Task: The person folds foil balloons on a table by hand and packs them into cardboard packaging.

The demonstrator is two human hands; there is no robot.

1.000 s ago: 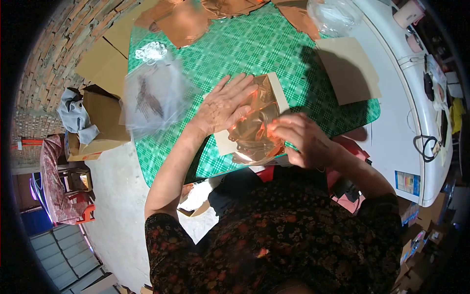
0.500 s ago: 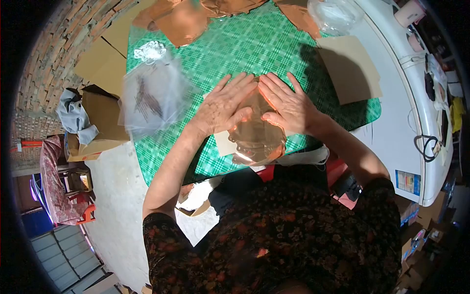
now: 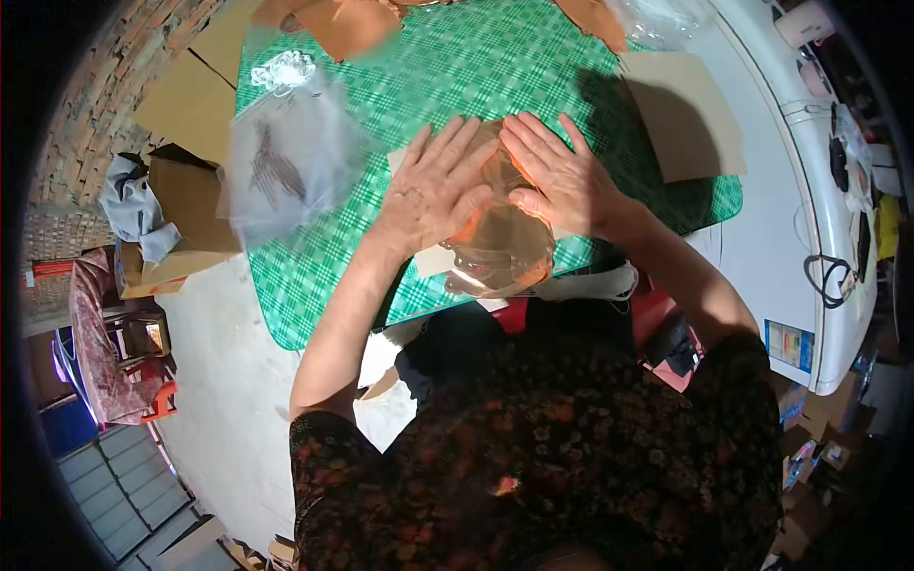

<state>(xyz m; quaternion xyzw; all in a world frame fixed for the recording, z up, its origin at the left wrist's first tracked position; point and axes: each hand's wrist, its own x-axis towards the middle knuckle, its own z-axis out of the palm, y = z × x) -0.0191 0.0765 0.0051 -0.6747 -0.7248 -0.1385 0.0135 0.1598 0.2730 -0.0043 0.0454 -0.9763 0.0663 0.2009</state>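
A shiny copper-coloured foil piece (image 3: 503, 249) with a wavy edge lies flat near the front edge of the table. Beneath it, a pale card (image 3: 435, 261) sticks out at the left. My left hand (image 3: 436, 190) rests flat over the foil's left side, fingers stretched out. On the other side, my right hand (image 3: 562, 183) lies palm down on the foil, fingers extended and angled toward the left hand. Both hands press from above without grasping; they cover much of the foil's upper part.
Clear plastic bags (image 3: 295, 157) lie at the table's left beside a white bundle (image 3: 284, 71). More copper foil (image 3: 352, 29) sits at the far edge. A beige card (image 3: 687, 114) is at the right, with a plastic bag (image 3: 657, 21) behind. An open cardboard box (image 3: 190, 205) stands left.
The view has shifted slightly, so the table sits higher. My left hand has turned a little, its fingers now more spread and pointing farther forward. The foil stays under both hands.
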